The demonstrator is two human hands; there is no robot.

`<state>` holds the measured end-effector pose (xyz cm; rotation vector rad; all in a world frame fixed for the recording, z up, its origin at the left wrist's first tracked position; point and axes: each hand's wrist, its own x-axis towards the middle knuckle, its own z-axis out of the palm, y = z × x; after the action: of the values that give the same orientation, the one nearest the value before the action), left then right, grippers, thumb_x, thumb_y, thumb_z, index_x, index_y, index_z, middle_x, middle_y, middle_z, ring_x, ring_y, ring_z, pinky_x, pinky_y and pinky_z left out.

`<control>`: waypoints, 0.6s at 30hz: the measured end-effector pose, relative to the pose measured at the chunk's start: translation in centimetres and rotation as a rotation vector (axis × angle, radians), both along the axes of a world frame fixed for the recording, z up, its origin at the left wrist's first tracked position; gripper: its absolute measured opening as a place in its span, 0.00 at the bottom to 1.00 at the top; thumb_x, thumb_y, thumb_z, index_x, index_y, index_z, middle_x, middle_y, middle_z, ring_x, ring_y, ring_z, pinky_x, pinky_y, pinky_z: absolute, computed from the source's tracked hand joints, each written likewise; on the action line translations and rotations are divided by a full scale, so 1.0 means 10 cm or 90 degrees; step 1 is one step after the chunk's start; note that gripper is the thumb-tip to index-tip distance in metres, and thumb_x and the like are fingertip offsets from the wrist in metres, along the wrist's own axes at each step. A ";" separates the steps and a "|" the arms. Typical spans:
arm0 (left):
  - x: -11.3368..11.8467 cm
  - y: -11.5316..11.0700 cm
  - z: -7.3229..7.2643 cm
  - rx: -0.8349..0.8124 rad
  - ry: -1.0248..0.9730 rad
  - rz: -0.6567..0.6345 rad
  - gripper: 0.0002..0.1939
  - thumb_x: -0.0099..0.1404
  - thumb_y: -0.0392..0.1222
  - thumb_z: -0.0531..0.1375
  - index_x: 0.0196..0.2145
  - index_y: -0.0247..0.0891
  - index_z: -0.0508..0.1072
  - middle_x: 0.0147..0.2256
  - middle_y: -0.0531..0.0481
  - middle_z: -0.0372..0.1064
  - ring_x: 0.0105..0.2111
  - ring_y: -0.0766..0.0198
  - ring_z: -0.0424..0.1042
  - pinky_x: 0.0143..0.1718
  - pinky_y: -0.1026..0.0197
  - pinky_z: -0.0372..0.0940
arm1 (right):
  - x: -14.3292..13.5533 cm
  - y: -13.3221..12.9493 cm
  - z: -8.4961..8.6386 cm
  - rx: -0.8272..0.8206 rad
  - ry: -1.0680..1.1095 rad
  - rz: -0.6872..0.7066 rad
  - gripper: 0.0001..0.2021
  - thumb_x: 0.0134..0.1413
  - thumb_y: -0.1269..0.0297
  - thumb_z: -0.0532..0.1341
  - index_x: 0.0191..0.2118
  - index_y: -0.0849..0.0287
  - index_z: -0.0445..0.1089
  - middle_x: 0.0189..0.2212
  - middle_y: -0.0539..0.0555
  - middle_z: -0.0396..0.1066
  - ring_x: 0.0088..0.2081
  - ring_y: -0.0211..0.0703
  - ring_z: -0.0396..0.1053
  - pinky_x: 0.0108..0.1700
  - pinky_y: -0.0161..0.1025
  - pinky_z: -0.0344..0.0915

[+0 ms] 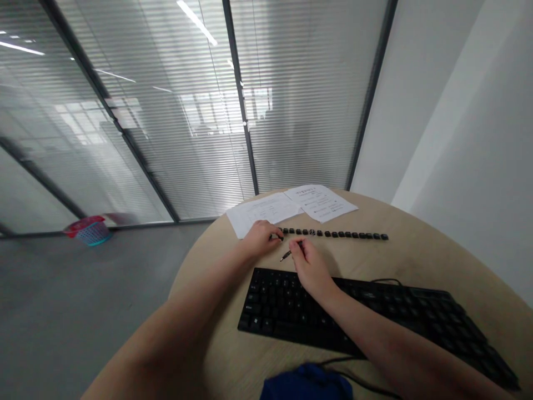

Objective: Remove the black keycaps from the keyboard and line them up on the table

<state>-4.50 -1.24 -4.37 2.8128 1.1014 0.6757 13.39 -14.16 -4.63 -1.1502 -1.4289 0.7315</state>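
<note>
A row of small black keycaps (341,234) runs across the round table beyond the keyboard. My left hand (261,238) is at the row's left end, its fingers curled and closed on a small dark piece that looks like a keycap (276,238). In my closed right hand (308,264) is a slim, dark, pen-like tool (286,255), its thin tip pointing down and left toward the tabletop. Below both hands lies a black keyboard (283,300), partly covered by my right hand and forearm.
Two printed sheets, a left one (266,211) and a right one (322,203), lie at the table's (416,244) far edge. Dark blue cloth (308,383) and a black cable (360,380) are near me. A red and blue basket (92,230) stands on the floor by the glass partition.
</note>
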 end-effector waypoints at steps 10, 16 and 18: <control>-0.12 0.00 -0.06 0.044 0.056 0.018 0.07 0.60 0.37 0.64 0.37 0.43 0.80 0.35 0.49 0.80 0.43 0.52 0.73 0.54 0.48 0.60 | 0.03 0.02 -0.08 -0.013 0.036 -0.001 0.21 0.67 0.40 0.53 0.39 0.54 0.68 0.23 0.49 0.66 0.25 0.44 0.65 0.28 0.39 0.62; -0.13 -0.01 -0.05 0.037 0.063 0.026 0.10 0.61 0.39 0.65 0.41 0.43 0.80 0.39 0.48 0.80 0.45 0.50 0.73 0.54 0.47 0.60 | 0.05 0.03 -0.11 -0.008 0.001 -0.020 0.23 0.68 0.39 0.52 0.40 0.54 0.68 0.22 0.50 0.67 0.26 0.46 0.67 0.27 0.39 0.64; -0.12 -0.01 -0.05 0.035 0.066 0.031 0.10 0.62 0.39 0.65 0.42 0.43 0.80 0.39 0.47 0.81 0.45 0.50 0.74 0.53 0.47 0.61 | 0.05 0.03 -0.12 -0.008 0.001 -0.020 0.23 0.68 0.39 0.52 0.39 0.54 0.68 0.23 0.50 0.67 0.26 0.46 0.67 0.27 0.39 0.64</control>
<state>-5.72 -1.35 -4.91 2.9068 1.1885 0.5782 13.89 -13.84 -5.80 -1.1786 -1.4044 0.7198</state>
